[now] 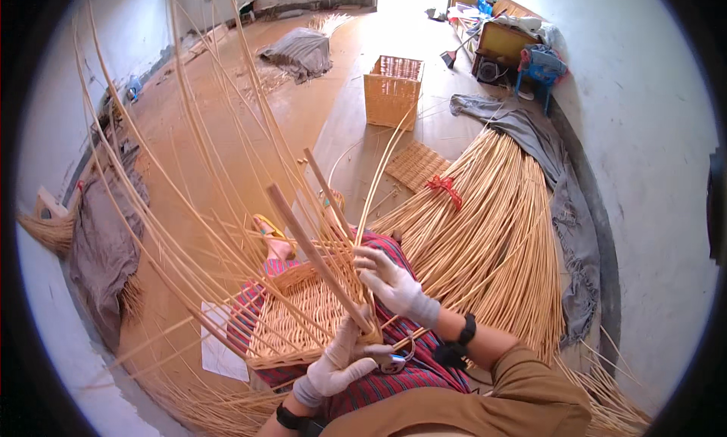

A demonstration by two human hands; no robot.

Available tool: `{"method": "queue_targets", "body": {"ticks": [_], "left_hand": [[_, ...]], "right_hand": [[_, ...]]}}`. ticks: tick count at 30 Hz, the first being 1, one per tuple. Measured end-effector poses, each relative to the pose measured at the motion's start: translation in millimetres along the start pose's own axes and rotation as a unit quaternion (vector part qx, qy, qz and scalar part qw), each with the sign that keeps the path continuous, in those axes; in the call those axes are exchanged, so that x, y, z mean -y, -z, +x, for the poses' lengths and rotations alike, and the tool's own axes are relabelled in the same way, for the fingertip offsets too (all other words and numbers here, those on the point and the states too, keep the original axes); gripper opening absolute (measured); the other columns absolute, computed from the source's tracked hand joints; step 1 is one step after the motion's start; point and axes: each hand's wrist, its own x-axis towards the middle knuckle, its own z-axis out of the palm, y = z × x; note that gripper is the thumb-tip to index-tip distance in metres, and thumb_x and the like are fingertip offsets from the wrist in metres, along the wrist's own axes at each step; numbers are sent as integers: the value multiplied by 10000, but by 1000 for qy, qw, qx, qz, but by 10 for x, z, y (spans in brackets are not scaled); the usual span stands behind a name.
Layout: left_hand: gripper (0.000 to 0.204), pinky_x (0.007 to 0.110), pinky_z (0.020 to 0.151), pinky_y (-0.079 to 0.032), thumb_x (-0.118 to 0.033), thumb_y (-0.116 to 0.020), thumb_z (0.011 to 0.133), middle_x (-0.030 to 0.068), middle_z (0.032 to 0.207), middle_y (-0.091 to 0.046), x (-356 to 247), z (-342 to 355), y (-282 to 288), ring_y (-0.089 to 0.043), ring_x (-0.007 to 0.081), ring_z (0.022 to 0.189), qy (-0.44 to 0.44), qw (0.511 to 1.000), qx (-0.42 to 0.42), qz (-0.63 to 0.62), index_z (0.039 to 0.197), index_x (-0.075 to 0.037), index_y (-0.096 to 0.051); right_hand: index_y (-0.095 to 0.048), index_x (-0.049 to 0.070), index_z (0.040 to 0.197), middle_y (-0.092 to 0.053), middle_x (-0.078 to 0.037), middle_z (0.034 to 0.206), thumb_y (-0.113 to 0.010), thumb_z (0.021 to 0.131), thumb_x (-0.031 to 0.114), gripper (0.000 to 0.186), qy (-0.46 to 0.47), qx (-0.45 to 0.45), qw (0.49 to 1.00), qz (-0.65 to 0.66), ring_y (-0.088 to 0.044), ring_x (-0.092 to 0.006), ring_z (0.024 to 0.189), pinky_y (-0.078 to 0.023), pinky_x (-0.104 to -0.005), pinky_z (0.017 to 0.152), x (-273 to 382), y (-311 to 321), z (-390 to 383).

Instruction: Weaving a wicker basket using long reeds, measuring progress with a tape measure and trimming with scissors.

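Note:
A half-woven wicker basket (291,327) lies tilted on my lap, over striped cloth (428,365), with long loose rods (144,202) rising from its far and left sides. Two wooden sticks stand up from its right side; the thicker stick (309,245) leans toward the upper left. My left hand (337,366), in a white glove, grips the basket's near right corner at that stick's foot. Just above it, my gloved right hand (394,284) pinches several thin wicker rods (372,191) at the right edge. Its fingertips are partly hidden behind the rods.
A large bundle of rods (492,210), tied with red string (445,188), spreads at my right beside a grey cloth (579,240). Ahead stand a finished-looking wicker box (392,96) and a flat woven panel (416,166). A covered heap (299,54) lies farther back.

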Motion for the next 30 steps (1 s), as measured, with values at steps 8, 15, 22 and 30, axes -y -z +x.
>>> {"method": "queue_targets", "body": {"ticks": [8, 15, 22, 30], "left_hand": [[340, 315, 821, -614, 7, -609, 1039, 120, 1171, -710, -128, -890, 411, -737, 225, 908, 24, 950, -310, -3, 1378, 27, -589], [462, 260, 856, -511, -208, -832, 934, 9, 1202, -587, 259, -1381, 998, -585, 115, 1009, 120, 877, -460, 69, 1272, -83, -543], [514, 389, 1095, -483, -234, -911, 846, 136, 1597, -415, 138, -1070, 1078, -552, 241, 1294, -1, 914, -383, -132, 1161, -92, -530], [399, 415, 1186, -396, -129, -847, 887, 120, 1650, -369, 22, -32, 1735, -425, 258, 1460, -9, 927, -375, -32, 1136, -101, -537]], "right_hand": [[-541, 34, 1469, -265, -430, 1618, -756, 925, 548, 779, -56, -25, 983, -176, -400, -509, 1488, -390, -479, 1207, 432, -69, -576], [-521, 58, 1391, -556, -209, 1330, -822, 884, 257, 622, -73, -65, 995, -29, -615, -360, 1185, -519, -424, 1013, 257, -64, -736], [-595, 50, 1278, -620, -27, 1143, -829, 890, 40, 453, -116, -82, 968, 206, -614, -149, 1116, -522, -316, 1024, -11, -166, -933], [-615, 69, 1214, -640, 4, 1128, -788, 908, -34, 367, -34, -81, 980, 178, -625, -125, 1102, -538, -315, 1014, -647, 532, 218]]}}
